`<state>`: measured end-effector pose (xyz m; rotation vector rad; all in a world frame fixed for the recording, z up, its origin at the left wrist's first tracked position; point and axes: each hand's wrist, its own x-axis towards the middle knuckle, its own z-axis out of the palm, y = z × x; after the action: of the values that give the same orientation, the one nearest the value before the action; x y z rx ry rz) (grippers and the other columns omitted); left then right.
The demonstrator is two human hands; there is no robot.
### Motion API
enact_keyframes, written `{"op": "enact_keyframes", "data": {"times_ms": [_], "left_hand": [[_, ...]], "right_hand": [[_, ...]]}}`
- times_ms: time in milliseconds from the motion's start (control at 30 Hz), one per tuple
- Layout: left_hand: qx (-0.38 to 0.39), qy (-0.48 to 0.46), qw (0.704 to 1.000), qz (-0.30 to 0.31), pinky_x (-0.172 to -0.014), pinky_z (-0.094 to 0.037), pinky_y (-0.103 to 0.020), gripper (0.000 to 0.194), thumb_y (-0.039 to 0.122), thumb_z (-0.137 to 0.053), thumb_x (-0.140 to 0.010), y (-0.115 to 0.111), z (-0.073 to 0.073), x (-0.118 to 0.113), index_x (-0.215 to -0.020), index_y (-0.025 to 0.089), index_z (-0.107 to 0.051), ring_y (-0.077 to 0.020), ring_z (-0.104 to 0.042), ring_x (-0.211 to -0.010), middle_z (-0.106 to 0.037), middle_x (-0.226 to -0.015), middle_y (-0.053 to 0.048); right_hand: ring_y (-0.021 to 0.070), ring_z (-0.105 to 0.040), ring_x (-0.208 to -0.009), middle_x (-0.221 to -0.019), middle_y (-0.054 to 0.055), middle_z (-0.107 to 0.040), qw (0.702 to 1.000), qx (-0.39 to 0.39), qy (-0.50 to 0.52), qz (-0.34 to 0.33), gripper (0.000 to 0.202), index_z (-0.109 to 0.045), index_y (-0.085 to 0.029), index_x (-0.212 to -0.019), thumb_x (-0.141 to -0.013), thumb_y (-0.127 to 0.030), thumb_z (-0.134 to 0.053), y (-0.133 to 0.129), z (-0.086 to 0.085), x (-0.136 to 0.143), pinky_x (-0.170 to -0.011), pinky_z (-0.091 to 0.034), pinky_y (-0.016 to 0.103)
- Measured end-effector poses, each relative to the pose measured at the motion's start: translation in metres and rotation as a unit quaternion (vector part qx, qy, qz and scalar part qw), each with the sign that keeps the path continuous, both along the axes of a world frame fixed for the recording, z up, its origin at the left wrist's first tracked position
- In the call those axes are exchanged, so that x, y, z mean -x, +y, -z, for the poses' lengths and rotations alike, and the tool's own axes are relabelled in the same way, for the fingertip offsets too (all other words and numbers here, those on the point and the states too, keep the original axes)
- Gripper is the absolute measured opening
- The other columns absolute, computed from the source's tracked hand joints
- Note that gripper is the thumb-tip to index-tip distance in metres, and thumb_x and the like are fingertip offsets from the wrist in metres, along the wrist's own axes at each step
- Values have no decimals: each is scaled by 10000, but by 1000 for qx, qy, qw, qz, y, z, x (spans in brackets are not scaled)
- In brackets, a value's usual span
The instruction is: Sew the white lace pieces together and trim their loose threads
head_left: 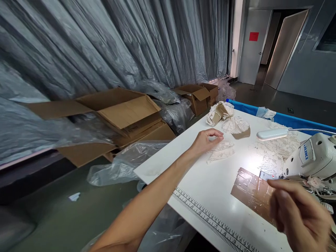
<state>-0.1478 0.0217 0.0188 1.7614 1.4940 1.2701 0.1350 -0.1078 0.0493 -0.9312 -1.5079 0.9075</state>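
Note:
My left hand [208, 140] is over the white table [162, 159], its fingers and thumb pressed together at the edge of a small piece of white lace [222, 154]. Blurred at the lower right, my right hand [301, 213] is raised over a brown taped board [253, 192], fingers curled; whether it holds anything is hidden. Beyond my left hand lie a lace bundle [235, 125] and a rolled lace piece [219, 112]. More lace [280, 147] is spread beside the white sewing machine [309, 155].
A lamp [272, 134] hangs over the lace. Printed ruler marks [212, 222] run along the near table edge. A blue trough [301, 122] borders the far side. Open cardboard boxes [128, 112] and clear plastic [123, 164] lie at the left, before a silver curtain [131, 42].

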Motion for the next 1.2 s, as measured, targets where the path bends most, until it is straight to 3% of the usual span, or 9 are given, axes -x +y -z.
{"op": "enact_keyframes", "data": {"times_ms": [100, 167, 300, 367, 500, 633, 833, 1000, 1200], "left_hand": [[32, -36, 996, 75, -720, -513, -280, 394, 527, -713, -779, -12, -6, -9, -835, 138, -685, -194, -675, -807, -740, -877, -84], [51, -47, 986, 149, -699, -517, -265, 369, 502, -703, -812, -24, -9, -21, -847, 137, -666, -182, -682, -783, -738, -846, -76], [68, 7, 919, 388, -733, -546, -257, 287, 428, -644, -905, -49, -12, -46, -937, 150, -710, -171, -710, -808, -757, -875, -70], [51, 13, 892, 449, -736, -557, -258, 286, 421, -614, -937, -55, -11, -52, -959, 156, -719, -166, -714, -777, -758, -840, -62], [-26, -4, 927, 374, -899, -559, -343, 314, 432, -552, -977, -52, -2, -54, -1087, 172, -691, -231, -692, -1022, -731, -1066, -110], [-26, 45, 901, 431, -1025, -499, -437, 419, 463, -449, -1011, -49, 12, -54, -1320, 224, -601, -277, -598, -1210, -665, -1252, -124], [110, 96, 865, 481, -812, -520, -293, 451, 564, -537, -939, -67, 4, -61, -798, 165, -691, -188, -644, -813, -705, -834, -53], [187, 93, 875, 436, -573, -407, -203, 465, 557, -542, -917, -78, -11, -81, -710, 148, -621, -115, -516, -615, -578, -655, 5], [137, 189, 883, 407, -518, -336, -196, 408, 473, -506, -932, -50, -27, -110, -710, 154, -630, -95, -444, -560, -518, -601, 31]], "right_hand": [[102, -498, -429, -553, -12, -582, 974, 203, 14, -95, 372, -742, -171, -962, -882, -517, -631, 27, 7, 21, -397, -396, 211], [118, -577, -561, -775, 55, -691, 949, 289, 26, -126, 439, -731, -157, -960, -775, -555, -715, 39, 17, 28, -506, -468, 242], [156, -604, -671, -720, 40, -637, 895, 390, 105, -187, 461, -645, -155, -826, -782, -614, -652, 45, 41, 36, -630, -494, 283], [125, -535, -590, -624, -20, -555, 903, 388, 106, -152, 356, -559, -185, -727, -825, -519, -630, 45, 49, 41, -577, -446, 253], [91, -460, -505, -571, -68, -502, 902, 393, 72, -163, 153, -511, -194, -725, -837, -253, -598, 45, 53, 46, -537, -384, 220], [69, -387, -494, -564, -86, -435, 910, 323, -52, -256, 199, -478, -187, -666, -821, -73, -527, 38, 35, 39, -511, -333, 197], [70, -519, -550, -630, -61, -550, 858, 320, -111, -385, 246, -519, -174, -772, -851, 36, -415, 16, 4, 2, -539, -388, 168], [66, -571, -537, -679, -40, -600, 850, 382, -94, -350, 164, -561, -162, -789, -937, -117, -505, 6, 10, -31, -552, -416, 166], [109, -608, -566, -648, -26, -601, 900, 363, -131, -204, 228, -541, -179, -711, -930, -236, -562, 17, 13, -52, -538, -416, 198]]}}
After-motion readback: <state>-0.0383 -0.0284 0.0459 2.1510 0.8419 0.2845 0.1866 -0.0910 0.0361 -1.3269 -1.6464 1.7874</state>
